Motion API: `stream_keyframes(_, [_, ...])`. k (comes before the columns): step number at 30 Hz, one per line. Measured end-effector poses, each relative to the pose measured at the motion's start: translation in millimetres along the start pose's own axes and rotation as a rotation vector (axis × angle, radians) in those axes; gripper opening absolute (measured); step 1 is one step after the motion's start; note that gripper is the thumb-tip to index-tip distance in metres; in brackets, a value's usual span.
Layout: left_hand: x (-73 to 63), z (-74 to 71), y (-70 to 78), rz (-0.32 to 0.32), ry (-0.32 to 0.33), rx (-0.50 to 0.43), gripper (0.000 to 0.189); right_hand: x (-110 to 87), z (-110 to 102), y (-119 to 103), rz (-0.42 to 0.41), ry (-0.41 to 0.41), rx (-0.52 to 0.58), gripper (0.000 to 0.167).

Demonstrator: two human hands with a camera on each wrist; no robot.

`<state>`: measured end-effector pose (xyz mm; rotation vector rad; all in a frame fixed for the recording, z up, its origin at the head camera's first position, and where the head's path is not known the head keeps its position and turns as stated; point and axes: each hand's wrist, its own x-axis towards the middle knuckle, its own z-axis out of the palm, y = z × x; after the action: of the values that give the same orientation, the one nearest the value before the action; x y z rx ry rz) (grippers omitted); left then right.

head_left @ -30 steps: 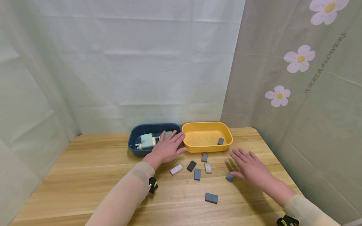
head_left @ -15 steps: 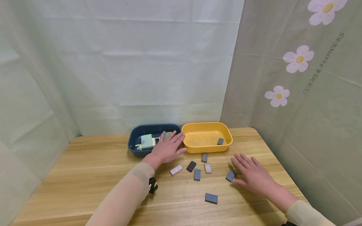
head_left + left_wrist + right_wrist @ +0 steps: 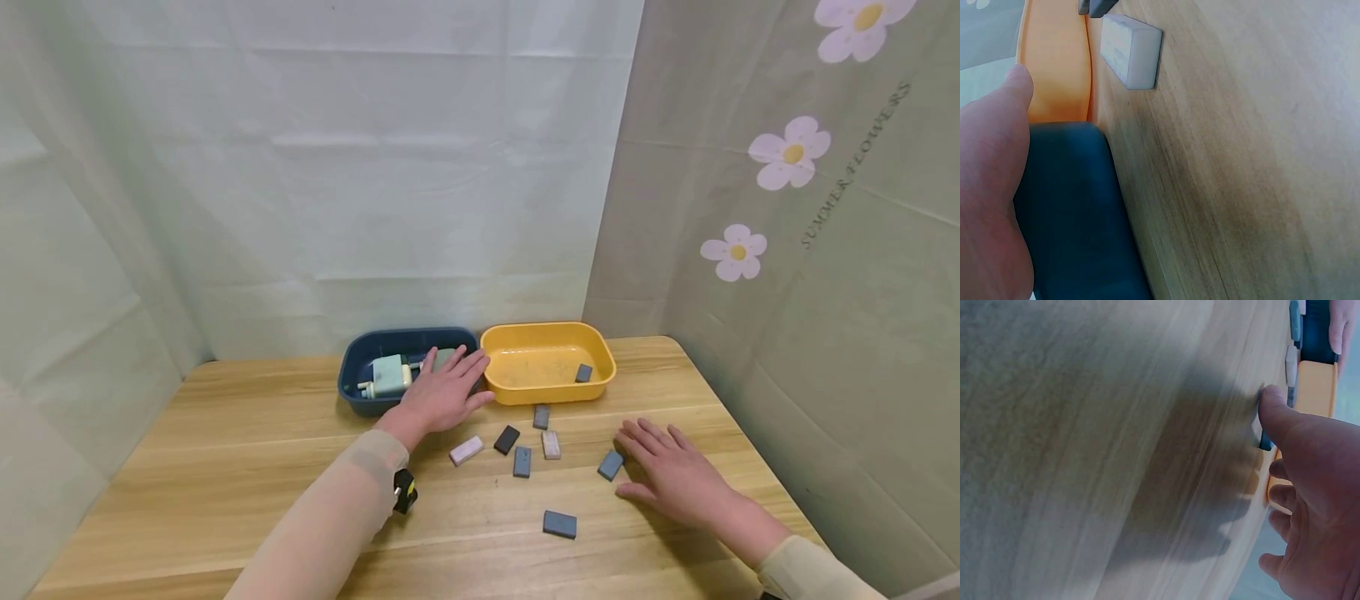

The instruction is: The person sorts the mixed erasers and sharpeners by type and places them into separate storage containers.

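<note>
My left hand (image 3: 441, 396) lies spread over the right part of the dark blue tray (image 3: 408, 335), its fingers straight. It partly hides a grey-green item inside. A pale green boxy item (image 3: 388, 377) sits left of it. My right hand (image 3: 671, 475) is held palm down, fingers extended, just right of a blue-grey rectangular block (image 3: 611, 465), with a gap between them. In the right wrist view, the right hand (image 3: 1319, 481) has nothing in its grasp. The left wrist view shows the left hand (image 3: 991, 181) beside the blue tray, with a white block (image 3: 1132, 50) nearby.
A yellow tray (image 3: 543, 396) stands right of the blue one, holding a dark block (image 3: 583, 373). In front lie a pinkish-white block (image 3: 467, 451), a black block (image 3: 507, 440) and several other blocks. One blue-grey block (image 3: 559, 524) lies nearer the front. Curtains hang behind and at the sides.
My right hand has drawn back slightly toward the front and right, uncovering the blue-grey block beside it. The left hand stays over the blue tray. The blocks keep their places.
</note>
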<state>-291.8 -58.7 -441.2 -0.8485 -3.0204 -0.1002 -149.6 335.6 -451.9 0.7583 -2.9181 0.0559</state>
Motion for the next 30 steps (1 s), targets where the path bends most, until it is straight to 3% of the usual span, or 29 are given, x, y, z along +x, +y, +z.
stream_keyframes(17, [1.1, 0.8, -1.5, 0.001, -0.005, -0.022, 0.078, -0.6, 7.7, -2.7, -0.001, 0.018, 0.010, 0.056])
stream_keyframes(30, [0.2, 1.4, -0.7, 0.001, 0.000, 0.001, 0.078, 2.2, 8.9, -7.6, -0.015, 0.031, 0.019, 0.056])
